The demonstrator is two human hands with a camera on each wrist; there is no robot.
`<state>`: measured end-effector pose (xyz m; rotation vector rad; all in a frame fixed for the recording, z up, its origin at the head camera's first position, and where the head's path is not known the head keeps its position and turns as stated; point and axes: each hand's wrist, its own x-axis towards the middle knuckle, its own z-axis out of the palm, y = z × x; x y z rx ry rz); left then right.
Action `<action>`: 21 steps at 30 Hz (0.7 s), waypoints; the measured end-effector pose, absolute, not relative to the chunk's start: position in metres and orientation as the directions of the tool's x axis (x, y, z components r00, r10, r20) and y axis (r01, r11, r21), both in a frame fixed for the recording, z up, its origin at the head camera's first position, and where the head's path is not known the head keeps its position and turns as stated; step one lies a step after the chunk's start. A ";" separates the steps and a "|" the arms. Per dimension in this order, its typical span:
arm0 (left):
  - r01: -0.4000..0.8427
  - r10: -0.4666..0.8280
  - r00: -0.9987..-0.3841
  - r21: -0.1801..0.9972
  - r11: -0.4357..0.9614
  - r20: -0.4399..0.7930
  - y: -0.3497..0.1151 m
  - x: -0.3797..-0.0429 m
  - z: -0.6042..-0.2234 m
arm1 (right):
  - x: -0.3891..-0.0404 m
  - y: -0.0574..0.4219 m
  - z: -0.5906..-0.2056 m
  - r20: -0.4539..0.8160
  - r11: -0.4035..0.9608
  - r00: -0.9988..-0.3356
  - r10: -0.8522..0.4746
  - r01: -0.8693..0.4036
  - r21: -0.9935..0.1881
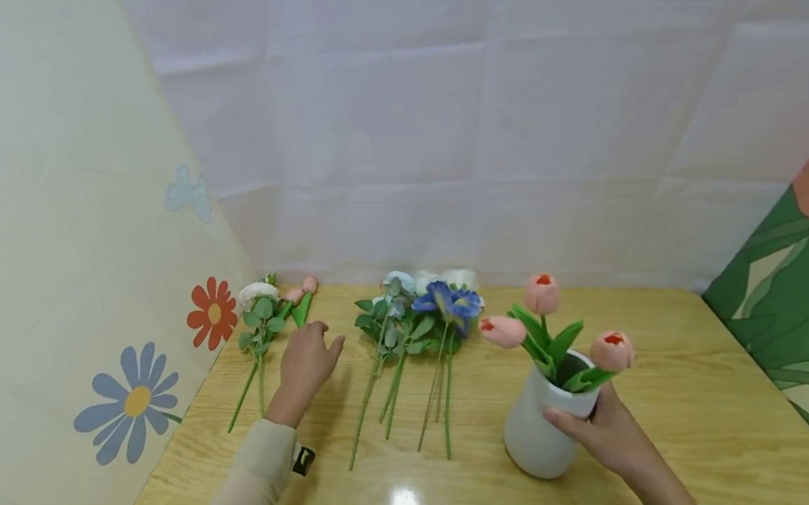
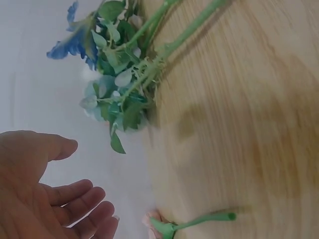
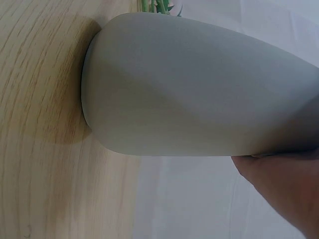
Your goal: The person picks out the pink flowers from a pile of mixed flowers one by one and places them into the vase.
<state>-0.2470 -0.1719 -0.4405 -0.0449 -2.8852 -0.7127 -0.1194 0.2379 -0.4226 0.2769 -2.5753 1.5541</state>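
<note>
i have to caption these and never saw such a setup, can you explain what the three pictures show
There is no machine here, just a person working bare-handed. The wide picture comes from a camera worn on the head; the other two come from cameras worn on the left and right wrists. On the table lie white and blue flowers with green stems. The right hand holds a white vase with three pink tulips in it. The left hand is near two loose tulips, its fingers holding nothing.
</note>
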 end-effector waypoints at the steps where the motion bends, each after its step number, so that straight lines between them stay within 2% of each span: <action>1: 0.066 -0.012 -0.986 0.458 0.886 0.167 -0.173 -0.248 -0.441 | -0.120 0.238 -0.423 0.193 0.455 -0.977 -0.094 -0.214 -0.864; 14: 0.013 -0.048 -0.992 0.476 0.879 0.115 -0.189 -0.266 -0.451 | -0.119 0.238 -0.421 0.171 0.464 -0.981 -0.091 -0.194 -0.865; 21: 0.000 -0.055 -0.992 0.443 0.897 0.110 -0.196 -0.273 -0.454 | -0.118 0.238 -0.421 0.167 0.457 -0.982 -0.091 -0.190 -0.869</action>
